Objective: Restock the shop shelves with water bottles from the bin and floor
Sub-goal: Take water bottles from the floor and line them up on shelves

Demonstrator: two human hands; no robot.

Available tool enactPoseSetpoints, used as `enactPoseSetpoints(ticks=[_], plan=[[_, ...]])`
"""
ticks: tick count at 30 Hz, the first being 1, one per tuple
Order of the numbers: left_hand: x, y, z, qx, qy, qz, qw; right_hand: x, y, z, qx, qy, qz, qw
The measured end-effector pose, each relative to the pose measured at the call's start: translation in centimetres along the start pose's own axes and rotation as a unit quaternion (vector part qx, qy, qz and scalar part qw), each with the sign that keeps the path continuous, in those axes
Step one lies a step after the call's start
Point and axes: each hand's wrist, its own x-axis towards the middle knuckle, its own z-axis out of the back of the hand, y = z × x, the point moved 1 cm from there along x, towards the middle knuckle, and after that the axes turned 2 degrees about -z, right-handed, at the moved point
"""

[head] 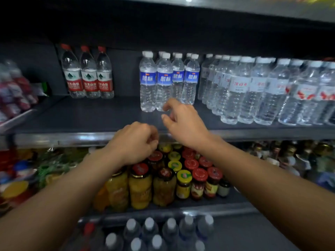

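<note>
A person's two bare hands hover at the front of a dark shop shelf (76,116), neither holding anything. The right hand (183,124) reaches in with thumb and fingers parted, its grip open and just in front of the blue-label bottles (164,82), which stand upright in a tight cluster at mid-shelf. The left hand (134,142) hangs at the metal shelf edge (54,140) with fingers loosely curled around nothing.

The step in hand looks like straightening the front row or pulling back for more stock; which of the two cannot be told. Done well, new bottles would go upright, labels forward, snug against their own brand, filling the bare stretch of shelf between the blue-label cluster and the three red-label bottles (88,75) to the left. Thin plastic bottles tip easily, so a low hold near the base and a gentle nudge would likely keep the row standing.

To the right, white-label bottles (253,89) pack the shelf in deep rows. The shelf surface is dark, flat and looks smooth, so bottles should slide along it readily. One shelf down, jars (163,178) with red and yellow lids crowd together beneath the wrists. At the bottom of the view, grey-capped bottles (159,232) stand blurred and close, probably the supply still to be shelved.
</note>
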Motion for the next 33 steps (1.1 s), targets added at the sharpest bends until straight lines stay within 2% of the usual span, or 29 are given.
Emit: enactPoseSetpoints(ticks=[6, 9, 13, 16, 18, 23, 29, 33], plan=[[-6.7, -1.2, -6.6, -0.023, 0.085, 0.0, 0.996, -11.8, -1.1, -2.3, 0.005, 0.082, 0.01, 0.997], [-9.9, -2.1, -11.1, -0.054, 0.151, -0.002, 0.987, -17.4, -3.1, -4.3, -0.01, 0.164, -0.007, 0.986], [-13.1, -3.3, -17.3, -0.06, 0.231, 0.014, 0.971, -24.2, -6.4, -6.9, -0.056, 0.283, -0.043, 0.957], [-15.2, -4.8, -21.9, -0.084, 0.292, 0.021, 0.952, -28.7, -8.4, -8.6, -0.064, 0.378, -0.082, 0.92], [-16.5, -5.8, -24.8, -0.096, 0.322, 0.019, 0.942, -31.2, -9.6, -9.3, -0.068, 0.409, -0.114, 0.903], [-18.0, -7.1, -30.2, -0.098, 0.395, 0.013, 0.913, -33.8, -12.9, -10.8, -0.082, 0.421, -0.166, 0.888], [-18.0, -6.5, -33.9, -0.1, 0.434, 0.035, 0.895, -32.2, -15.8, -13.2, -0.061, 0.35, -0.215, 0.91], [-18.0, -5.9, -35.1, -0.101, 0.432, 0.051, 0.895, -30.6, -16.6, -15.0, -0.056, 0.331, -0.196, 0.921]])
